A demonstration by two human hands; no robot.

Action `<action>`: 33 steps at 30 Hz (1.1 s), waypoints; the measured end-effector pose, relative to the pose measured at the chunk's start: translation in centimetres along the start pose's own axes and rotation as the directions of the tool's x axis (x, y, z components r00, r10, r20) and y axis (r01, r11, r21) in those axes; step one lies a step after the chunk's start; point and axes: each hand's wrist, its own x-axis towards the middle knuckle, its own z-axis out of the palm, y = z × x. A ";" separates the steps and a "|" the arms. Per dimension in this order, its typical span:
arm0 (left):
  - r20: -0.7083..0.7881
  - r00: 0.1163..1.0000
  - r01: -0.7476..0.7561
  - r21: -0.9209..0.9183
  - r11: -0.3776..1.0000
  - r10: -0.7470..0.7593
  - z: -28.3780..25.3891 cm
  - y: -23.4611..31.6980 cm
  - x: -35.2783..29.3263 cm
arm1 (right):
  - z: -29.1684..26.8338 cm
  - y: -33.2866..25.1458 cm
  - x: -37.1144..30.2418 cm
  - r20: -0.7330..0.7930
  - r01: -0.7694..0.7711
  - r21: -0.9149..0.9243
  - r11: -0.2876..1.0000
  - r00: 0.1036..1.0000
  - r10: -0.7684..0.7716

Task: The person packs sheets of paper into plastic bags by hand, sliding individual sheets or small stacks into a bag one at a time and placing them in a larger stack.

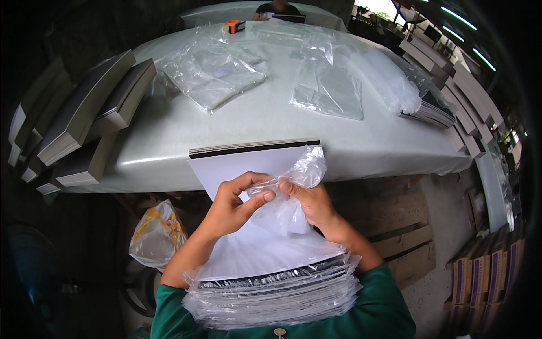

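Observation:
My left hand (240,203) pinches the edge of a clear plastic bag (309,167) between curled fingers and thumb. Close beside it, my right hand (310,204) is closed on the same bag, which is bunched up and crinkled above and below the fist. Under both hands lies a white sheet (217,169), its far end at a stack of dark and pale boards (254,148) along the table's near edge. Against my body rests a thick pile of plastic-wrapped flat sheets (271,299), partly overlapped by the white surface.
On the covered table (226,127) lie a heap of clear bags (214,73), a flatter bag pile (327,90) and an orange tape dispenser (234,26). Thick board stacks (84,113) flank the left, more (468,101) the right. A person (278,8) sits beyond; a wooden pallet (395,226) lies below.

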 end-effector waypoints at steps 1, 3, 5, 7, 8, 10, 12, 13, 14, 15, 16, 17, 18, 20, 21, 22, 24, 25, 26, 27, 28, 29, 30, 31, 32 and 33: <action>0.067 0.996 0.064 0.039 0.997 -0.066 -0.8 -0.1 -0.1 | -0.3 0.2 0.0 0.038 -0.028 0.010 1.000 0.999 0.027; 0.112 0.991 0.058 0.177 0.983 -0.078 -1.1 -0.3 -0.1 | -0.5 0.8 0.1 0.080 -0.040 0.185 0.982 0.997 0.025; 0.087 0.995 -0.070 0.369 0.927 0.040 -1.0 -0.2 0.2 | -0.3 0.6 -0.2 0.109 -0.089 0.281 0.955 0.992 0.060; -0.029 0.992 -0.117 0.212 0.970 0.126 -0.9 -1.5 0.4 | 0.3 -0.6 -1.0 0.128 -0.170 0.300 0.939 0.982 0.137; -0.084 0.983 -0.151 0.131 0.980 0.163 -0.8 -1.8 0.6 | -0.1 -0.5 -1.0 0.244 -0.123 0.295 0.947 0.968 0.050; 0.102 0.984 0.170 -0.269 0.948 -0.148 -1.6 -1.5 0.5 | -1.4 -0.3 -1.0 0.461 -0.027 0.301 0.953 0.879 -0.120; 0.478 0.820 0.393 -0.073 0.917 -0.314 -1.7 -0.4 -1.1 | -2.5 -1.5 -1.5 0.310 0.027 -0.090 0.996 0.951 0.002; 0.678 0.667 0.330 0.103 0.938 -0.309 -1.0 0.3 -1.8 | -4.0 -2.2 -1.6 0.276 -0.139 0.271 0.952 0.959 0.062; 0.719 0.650 0.245 0.108 0.964 -0.245 -1.4 0.1 -1.8 | -5.8 -2.6 -1.8 0.332 -0.202 0.457 0.866 0.942 0.045; 0.765 0.618 0.157 0.106 0.982 -0.181 -2.3 -0.6 -1.5 | -7.1 -3.4 -1.9 0.380 -0.270 0.612 0.743 0.925 0.022; 0.694 0.718 0.144 -0.062 0.988 -0.061 -3.2 -0.8 -1.3 | -7.3 -3.8 -2.8 0.327 -0.183 0.372 0.910 0.943 0.056; 0.601 0.798 0.101 -0.214 0.972 0.049 -4.2 -0.7 -0.9 | -6.9 -4.6 -3.4 0.276 -0.119 0.096 0.988 0.957 0.088; 0.432 0.902 0.195 -0.425 0.884 0.009 -5.1 -0.4 -0.8 | -7.1 -5.1 -2.7 0.500 0.213 -0.426 0.879 0.865 0.032; 0.222 0.953 0.302 -0.755 0.582 -0.207 -7.1 -0.2 -0.7 | -8.7 -3.3 -3.6 0.306 -0.101 -0.442 0.891 0.917 0.256; 0.391 0.874 0.486 -0.681 0.548 -0.289 -7.2 -2.1 -1.5 | -9.5 -2.7 -3.1 0.384 -0.228 -0.075 0.971 0.892 0.240; 0.203 0.854 0.519 -0.254 0.816 -0.479 -6.1 -3.7 -3.4 | -9.7 -2.1 -3.2 0.237 -0.204 0.227 0.952 0.960 0.149; 0.676 0.577 0.433 0.224 0.873 -0.459 -4.7 -3.7 -3.5 | -7.5 -2.9 -2.5 -0.040 -0.040 0.631 0.774 0.996 0.084; 0.626 0.616 0.463 0.202 0.863 -0.478 -5.2 -2.8 -3.2 | -8.5 -1.7 -2.2 0.218 -0.184 0.702 0.688 0.975 0.038; 0.590 0.747 0.368 0.019 0.929 -0.308 -7.5 -3.6 -2.8 | -10.7 -0.6 -2.0 0.523 -0.457 0.669 0.586 0.850 0.066; 0.411 0.897 0.339 -0.401 0.851 -0.164 -7.7 -3.5 -2.5 | -9.7 -1.0 -2.7 0.425 -0.451 0.244 0.858 0.845 0.323; 0.154 0.983 0.180 -0.740 0.648 -0.097 -7.9 -3.4 -2.3 | -8.3 -1.3 -3.5 0.210 -0.434 -0.262 0.862 0.846 0.490; 0.102 0.985 0.166 -0.787 0.594 -0.140 -7.8 -3.4 -2.0 | -8.2 -0.7 -3.7 0.305 -0.271 -0.222 0.937 0.893 0.330; 0.055 0.981 0.148 -0.830 0.538 -0.185 -7.6 -3.3 -1.6 | -8.1 0.0 -3.9 0.393 -0.100 -0.150 0.984 0.907 0.153; -0.139 0.836 0.305 -0.686 0.660 -0.531 -6.1 -3.1 -2.4 | -7.9 0.8 -4.1 0.461 0.060 -0.056 0.997 0.887 -0.027; 0.181 0.767 0.574 -0.622 0.532 -0.615 -9.0 -7.4 -4.3 | -8.1 0.5 -5.1 0.358 -0.294 0.364 0.884 0.920 0.159; 0.226 0.639 0.729 -0.483 0.485 -0.735 -6.8 -5.4 -4.7 | -8.4 1.0 -5.0 0.155 -0.241 0.510 0.825 0.970 0.187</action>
